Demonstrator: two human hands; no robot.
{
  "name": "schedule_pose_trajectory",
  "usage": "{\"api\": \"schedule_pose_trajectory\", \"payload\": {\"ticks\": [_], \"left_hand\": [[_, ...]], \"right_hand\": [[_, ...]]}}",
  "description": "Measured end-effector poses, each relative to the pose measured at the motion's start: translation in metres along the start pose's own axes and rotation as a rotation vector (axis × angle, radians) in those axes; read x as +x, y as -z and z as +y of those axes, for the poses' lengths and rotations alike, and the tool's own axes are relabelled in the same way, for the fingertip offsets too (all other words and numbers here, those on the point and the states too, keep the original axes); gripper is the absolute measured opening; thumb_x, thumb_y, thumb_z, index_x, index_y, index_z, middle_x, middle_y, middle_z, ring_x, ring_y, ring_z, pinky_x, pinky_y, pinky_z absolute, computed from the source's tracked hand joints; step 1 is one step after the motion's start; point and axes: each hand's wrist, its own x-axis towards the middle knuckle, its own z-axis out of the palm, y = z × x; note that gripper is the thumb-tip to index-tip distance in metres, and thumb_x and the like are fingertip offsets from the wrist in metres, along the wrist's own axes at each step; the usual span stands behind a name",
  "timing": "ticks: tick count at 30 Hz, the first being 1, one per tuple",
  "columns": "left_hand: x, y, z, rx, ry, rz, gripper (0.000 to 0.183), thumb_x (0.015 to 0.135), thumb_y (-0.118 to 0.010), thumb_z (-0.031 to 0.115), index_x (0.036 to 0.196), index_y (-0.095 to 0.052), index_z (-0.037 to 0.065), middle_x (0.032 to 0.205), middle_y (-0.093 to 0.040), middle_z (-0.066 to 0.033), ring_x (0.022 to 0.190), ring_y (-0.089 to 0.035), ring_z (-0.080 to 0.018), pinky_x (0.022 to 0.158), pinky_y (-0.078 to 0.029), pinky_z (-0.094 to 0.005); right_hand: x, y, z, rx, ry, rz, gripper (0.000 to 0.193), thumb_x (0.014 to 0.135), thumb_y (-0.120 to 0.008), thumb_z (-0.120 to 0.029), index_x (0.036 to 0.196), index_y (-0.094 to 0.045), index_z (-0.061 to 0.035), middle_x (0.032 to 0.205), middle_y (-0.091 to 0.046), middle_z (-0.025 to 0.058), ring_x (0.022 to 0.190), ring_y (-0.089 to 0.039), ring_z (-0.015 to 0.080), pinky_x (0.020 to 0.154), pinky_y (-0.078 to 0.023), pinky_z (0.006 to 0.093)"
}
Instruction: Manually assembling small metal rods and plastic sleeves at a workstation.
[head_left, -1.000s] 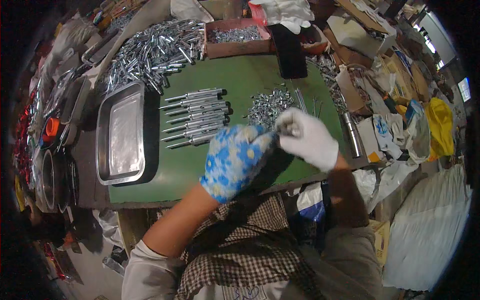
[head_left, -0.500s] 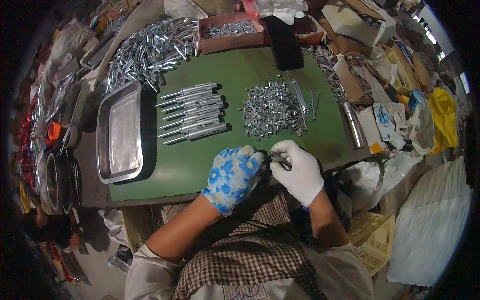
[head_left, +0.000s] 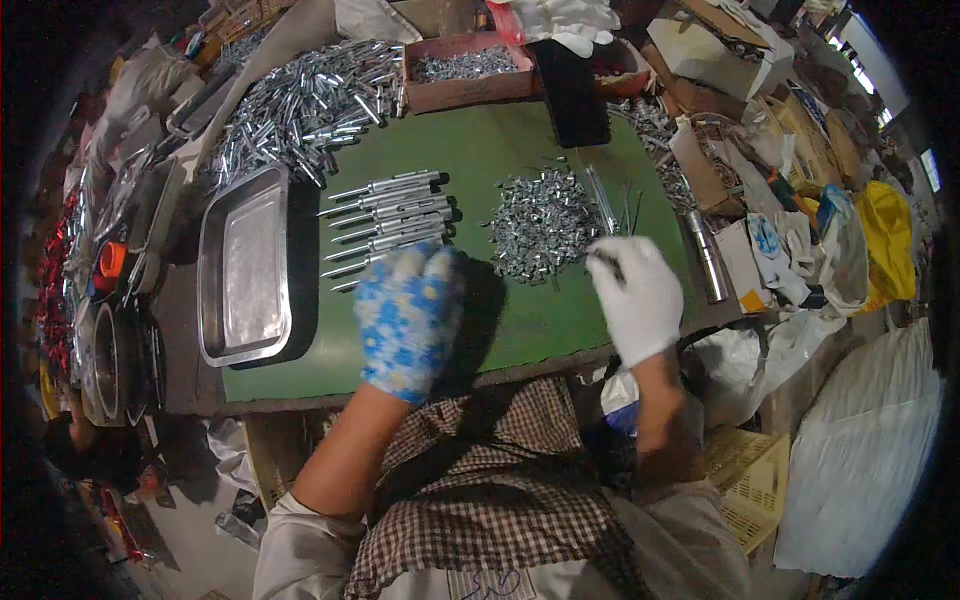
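Left hand (head_left: pixel 408 315): gloved in blue flowers, at the near end of the row of rods (head_left: pixel 385 217); curled — cannot tell if it grips one.
Right hand (head_left: pixel 637 300): white-gloved, at the near right edge of the bits (head_left: pixel 540 222); narrow — cannot tell if it pinches any.
Rods: side by side on the green mat (head_left: pixel 470 140), points leftward, between tray (head_left: pixel 209 275) and bits.
Bits: heaped loose, pins (head_left: pixel 601 200) just to their right.
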Motion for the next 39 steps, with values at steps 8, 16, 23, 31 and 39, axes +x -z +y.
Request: {"api": "schedule_pose_trajectory", "payload": {"ticks": [8,16,23,31,39], "left_hand": [[-0.019,0.001,-0.025,0.074,0.048,-0.028,0.031,0.074,-0.069,0.015,0.103,-0.062,0.01,0.103,-0.062,-0.0083,0.091,-0.058,-0.0302,0.078,-0.045,-0.0434],[-0.013,-0.004,-0.024,0.052,0.077,-0.071,0.03,0.073,-0.07,0.016,0.102,-0.065,0.011,0.099,-0.061,-0.0071,0.092,-0.057,-0.0289,0.079,-0.045,-0.0432],[-0.016,0.005,-0.025,-0.041,0.13,-0.15,0.036,0.074,-0.07,0.013,0.109,-0.065,0.01,0.098,-0.062,-0.0103,0.091,-0.058,-0.032,0.076,-0.046,-0.0442],[-0.022,0.011,-0.024,-0.089,0.026,-0.144,0.025,0.078,-0.068,0.011,0.103,-0.065,0.008,0.095,-0.061,-0.0125,0.087,-0.06,-0.0328,0.074,-0.048,-0.0428],[-0.024,0.042,-0.019,-0.07,-0.113,-0.361,0.031,0.079,-0.067,0.016,0.108,-0.061,0.01,0.089,-0.061,-0.0091,0.079,-0.063,-0.0279,0.064,-0.05,-0.0396]], "right_hand": [[0.122,-0.032,0.012,-0.239,0.127,-0.086,0.023,0.085,-0.058,-0.025,0.103,-0.067,-0.0138,0.098,-0.062,0.0141,0.094,-0.061,0.035,0.081,-0.049,0.0434],[0.174,-0.056,-0.012,-0.617,0.068,-0.481,0.025,0.082,-0.054,-0.022,0.099,-0.065,-0.007,0.097,-0.066,0.0178,0.094,-0.063,0.0357,0.082,-0.049,0.045],[0.054,-0.006,-0.023,-0.135,0.192,-0.241,0.015,0.085,-0.056,-0.019,0.095,-0.062,-0.0101,0.093,-0.064,0.0143,0.088,-0.062,0.0354,0.077,-0.049,0.045],[-0.02,-0.002,-0.008,-0.018,0.011,-0.206,0.017,0.083,-0.063,-0.016,0.098,-0.068,-0.008,0.095,-0.064,0.0102,0.086,-0.064,0.0263,0.077,-0.05,0.0329],[-0.063,-0.013,-0.05,0.511,-0.168,-0.384,0.024,0.094,-0.054,-0.018,0.113,-0.062,-0.0058,0.081,-0.064,0.0114,0.074,-0.064,0.024,0.07,-0.05,0.0305]]}}
